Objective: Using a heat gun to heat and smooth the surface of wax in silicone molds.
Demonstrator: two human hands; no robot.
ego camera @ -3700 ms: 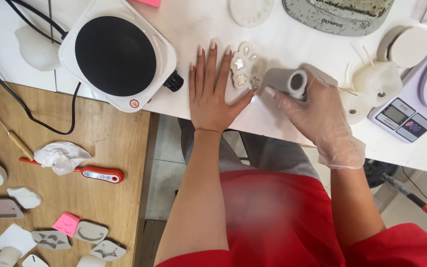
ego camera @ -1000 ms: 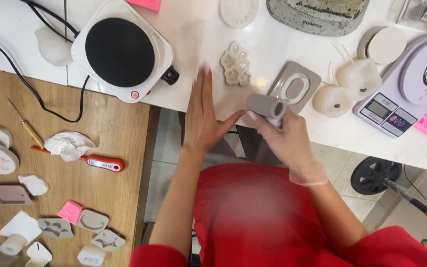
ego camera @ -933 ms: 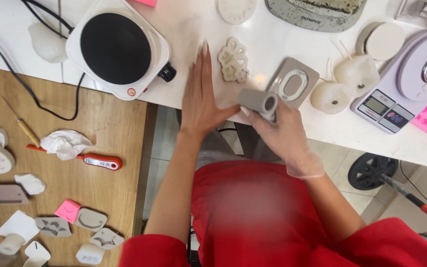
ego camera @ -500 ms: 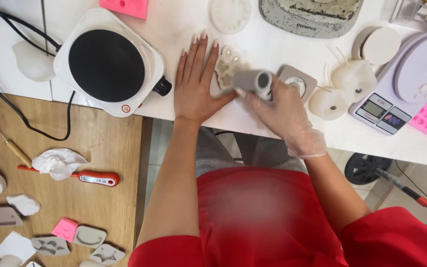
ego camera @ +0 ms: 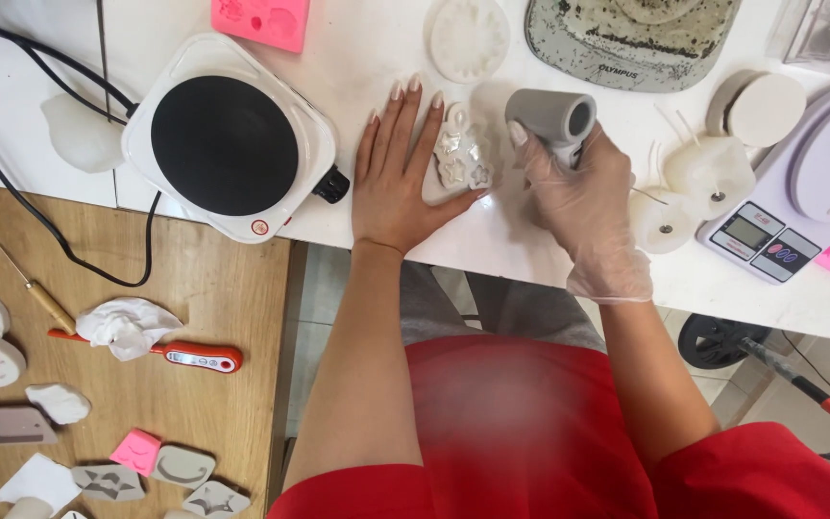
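The left hand [ego camera: 398,178] is laid flat, palm down and fingers spread, on the white worktop [ego camera: 530,240] near its front edge, and nothing is held in it; its fingers lie against the left side of a small pale silicone mould [ego camera: 461,159] with star and flower cavities. The right hand [ego camera: 583,197], covered by a thin clear glove, is closed around a grey cylindrical heat tool [ego camera: 551,117], which is held just to the right of the mould with its open round nozzle turned to the right and upward. To the left of the left hand, a white single hotplate [ego camera: 228,135] with a black round top is set near the front edge of the worktop, and its black cable [ego camera: 69,240] is trailed down over a lower wooden table [ego camera: 194,288]. Toward the right end of the worktop, two white candles [ego camera: 703,178] with wicks are placed just right of the gloved hand, and a small digital scale [ego camera: 770,240] is seen beyond them. On the wooden table, an orange probe thermometer [ego camera: 184,356] is laid beside a crumpled tissue [ego camera: 122,325].
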